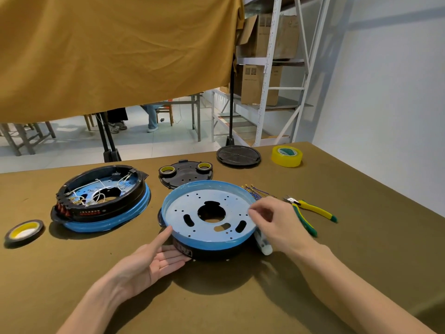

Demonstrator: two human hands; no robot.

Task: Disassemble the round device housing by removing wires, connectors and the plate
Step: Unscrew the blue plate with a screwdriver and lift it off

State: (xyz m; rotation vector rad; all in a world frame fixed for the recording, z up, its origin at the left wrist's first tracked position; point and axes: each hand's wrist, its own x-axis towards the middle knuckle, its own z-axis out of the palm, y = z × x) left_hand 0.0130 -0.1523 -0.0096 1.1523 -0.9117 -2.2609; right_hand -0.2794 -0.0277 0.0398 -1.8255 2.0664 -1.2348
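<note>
housings: 2, near one (209, 218) centre, other (101, 198) at 9 o'clock | left hand (154, 261) flat, fingers straight, touching its side | right hand (272, 220) fingertips pinching its rim at 3 o'clock | tape rolls: 4 | pliers (310, 213): 1

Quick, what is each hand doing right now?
Left hand: open, palm against the round housing.
Right hand: fingers curled at the housing's rim; grip cannot be told.

Workshop or storeroom with a covered workbench.
Metal shelving (269, 68) is holding cardboard boxes (261, 84); pliers (310, 212) and tape rolls (286, 155) are lying on the cloth-covered table (361, 249).
</note>
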